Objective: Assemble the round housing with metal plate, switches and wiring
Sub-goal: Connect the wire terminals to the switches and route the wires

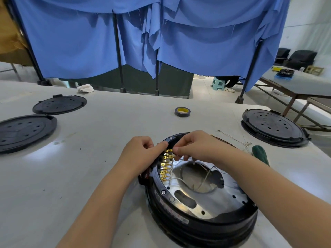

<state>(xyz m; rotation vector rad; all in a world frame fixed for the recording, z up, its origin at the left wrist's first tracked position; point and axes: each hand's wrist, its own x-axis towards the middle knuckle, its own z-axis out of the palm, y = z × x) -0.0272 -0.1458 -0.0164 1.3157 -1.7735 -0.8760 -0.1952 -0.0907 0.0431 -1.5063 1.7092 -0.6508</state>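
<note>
- Nearest us sits the housing (pixel 200 217), on the table (pixel 107 122) in front of us, with the plate (pixel 211 199) seated inside it.
- At far left we see two black lids (pixel 26 129) lying flat, well apart from the work.
- Our left hand (pixel 141 149) curls against the housing's rim beside the gold terminals (pixel 165 165), fingertips pinched; on what, we cannot tell.
- Our right hand (pixel 195 145) pinches a white wire (pixel 186 160) just at the top terminal.
- We judge the wiring step is in hand; next we must seat that wire's end squarely on its terminal.
- Beyond lies a tape roll (pixel 182 111).
- To the right rest a green screwdriver (pixel 259 153) and another lidded housing (pixel 274 127).
</note>
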